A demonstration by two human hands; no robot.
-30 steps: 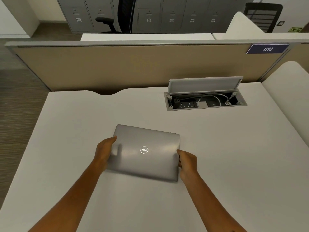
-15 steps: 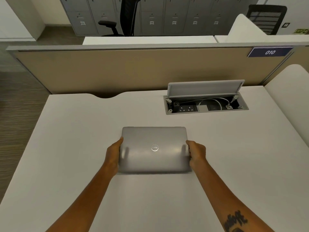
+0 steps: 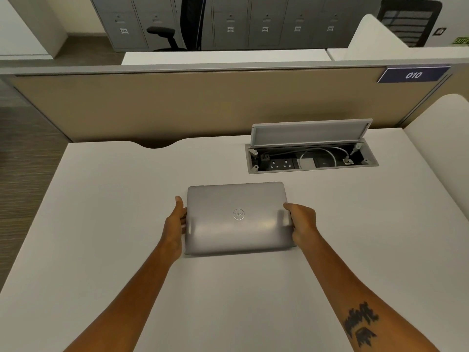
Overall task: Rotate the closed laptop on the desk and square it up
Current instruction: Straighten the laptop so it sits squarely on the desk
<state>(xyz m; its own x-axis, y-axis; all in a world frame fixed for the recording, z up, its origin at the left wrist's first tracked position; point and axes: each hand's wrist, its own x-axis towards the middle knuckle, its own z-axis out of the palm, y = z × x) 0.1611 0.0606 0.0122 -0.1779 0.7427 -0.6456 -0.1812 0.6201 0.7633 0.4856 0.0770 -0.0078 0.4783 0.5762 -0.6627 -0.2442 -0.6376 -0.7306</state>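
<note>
Head view: a closed silver-grey laptop (image 3: 238,219) with rounded corners and a smooth, faintly reflective lid lies flat on the white table (image 3: 106,224), around the middle and a little toward the far edge. Its long axis runs left to right, roughly parallel to the table's far edge, very slightly skewed. A round logo (image 3: 238,214) sits mid-lid; the letters inside are too small to read surely. The left hand (image 3: 175,224) presses flat against the laptop's left short edge, fingers extended along it; the right hand (image 3: 303,223) cups the right short edge, fingers curled on the lid's rim. Beyond the laptop, an open cable hatch (image 3: 311,151) near the far edge shows sockets and a white cable. A blue plate (image 3: 413,75) on the partition reads "010".
</note>
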